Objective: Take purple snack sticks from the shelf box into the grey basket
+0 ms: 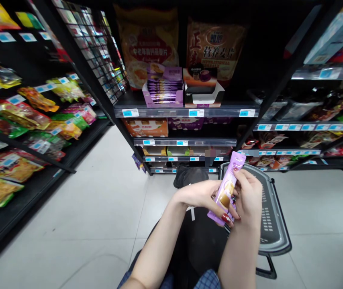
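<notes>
A slim purple sachet [228, 185] with a picture of a drink on it is held slanting in front of me, between both hands. My left hand [209, 194] is closed round its lower half, the thumb lying across the front. My right hand [250, 196] pinches its right edge near the top. More purple wrapping shows under the fingers, and I cannot tell whether it is a second sachet. Straight ahead, an open purple box [164, 86] of similar sachets stands on the shelf [159, 111], beside a brown and black display box [204, 90].
A grey shopping basket [275, 216] stands on the floor at my right, partly behind my right hand. Large cereal bags [150, 44] stand behind the boxes. Shelves of packaged snacks [9, 160] line the left side, and more shelves [310, 126] run along the right.
</notes>
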A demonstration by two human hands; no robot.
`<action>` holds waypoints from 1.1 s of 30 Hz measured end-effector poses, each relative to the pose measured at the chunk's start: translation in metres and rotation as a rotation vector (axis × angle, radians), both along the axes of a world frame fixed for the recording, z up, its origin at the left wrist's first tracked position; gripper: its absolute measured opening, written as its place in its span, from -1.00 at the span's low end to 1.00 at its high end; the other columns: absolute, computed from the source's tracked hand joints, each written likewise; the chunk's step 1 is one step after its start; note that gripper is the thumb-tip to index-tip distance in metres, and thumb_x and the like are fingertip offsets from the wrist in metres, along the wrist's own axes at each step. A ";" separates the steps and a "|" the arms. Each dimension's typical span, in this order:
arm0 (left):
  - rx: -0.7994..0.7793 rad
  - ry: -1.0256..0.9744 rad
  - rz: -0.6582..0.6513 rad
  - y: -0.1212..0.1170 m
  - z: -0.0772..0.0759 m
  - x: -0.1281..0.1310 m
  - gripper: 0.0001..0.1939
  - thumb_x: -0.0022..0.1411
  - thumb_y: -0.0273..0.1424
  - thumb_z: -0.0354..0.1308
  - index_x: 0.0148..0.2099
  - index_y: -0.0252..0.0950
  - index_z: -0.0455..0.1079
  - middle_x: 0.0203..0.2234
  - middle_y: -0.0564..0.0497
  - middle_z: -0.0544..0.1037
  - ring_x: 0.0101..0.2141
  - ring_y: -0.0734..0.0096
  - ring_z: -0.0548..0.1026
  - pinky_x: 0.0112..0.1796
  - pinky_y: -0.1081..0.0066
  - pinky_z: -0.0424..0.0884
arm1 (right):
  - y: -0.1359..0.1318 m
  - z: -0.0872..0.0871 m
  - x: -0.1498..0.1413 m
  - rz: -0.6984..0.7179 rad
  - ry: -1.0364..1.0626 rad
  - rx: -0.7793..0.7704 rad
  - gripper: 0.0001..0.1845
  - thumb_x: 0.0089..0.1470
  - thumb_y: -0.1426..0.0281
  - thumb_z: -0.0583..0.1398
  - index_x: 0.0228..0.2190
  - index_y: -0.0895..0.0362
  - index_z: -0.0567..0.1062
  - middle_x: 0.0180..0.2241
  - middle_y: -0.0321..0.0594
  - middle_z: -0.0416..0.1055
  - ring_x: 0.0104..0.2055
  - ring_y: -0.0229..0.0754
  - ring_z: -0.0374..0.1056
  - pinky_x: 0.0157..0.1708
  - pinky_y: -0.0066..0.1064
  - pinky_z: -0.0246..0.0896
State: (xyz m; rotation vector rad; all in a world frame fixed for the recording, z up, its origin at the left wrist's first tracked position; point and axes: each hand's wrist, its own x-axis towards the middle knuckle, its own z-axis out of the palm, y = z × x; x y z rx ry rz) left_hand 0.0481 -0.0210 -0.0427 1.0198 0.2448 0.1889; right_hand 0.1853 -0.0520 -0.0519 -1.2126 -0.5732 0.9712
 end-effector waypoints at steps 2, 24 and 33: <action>-0.014 0.015 -0.004 0.000 0.001 0.000 -0.49 -0.10 -0.58 0.34 -0.07 -0.33 0.29 -0.35 -0.04 0.56 -0.39 0.36 0.57 -0.39 0.39 0.51 | 0.000 0.000 0.000 -0.010 0.003 0.012 -0.76 -0.24 0.33 0.32 -0.65 0.18 0.37 -0.70 -0.44 0.16 -0.68 -0.43 0.04 -0.72 -0.57 -0.14; -0.273 -0.359 -0.195 0.000 -0.035 0.035 -0.62 -0.13 -0.22 0.32 -0.36 -0.37 0.31 -0.88 0.22 0.18 -0.84 0.65 0.06 -0.67 0.52 0.09 | -0.013 0.001 0.006 0.250 -0.124 0.314 -0.67 -0.05 0.13 0.24 -0.33 0.11 0.52 -0.44 -0.19 0.51 -0.49 -0.23 0.40 -0.55 -0.46 0.27; -0.096 -0.025 0.101 0.003 -0.034 0.031 -0.62 -0.12 -0.22 0.36 -0.40 -0.44 0.40 -0.65 0.04 0.47 -0.65 0.53 0.42 -0.52 0.48 0.38 | -0.005 0.002 0.003 -0.204 -0.259 0.164 -0.74 -0.19 0.26 0.33 -0.60 0.17 0.43 -0.69 -0.40 0.29 -0.69 -0.40 0.12 -0.69 -0.54 0.03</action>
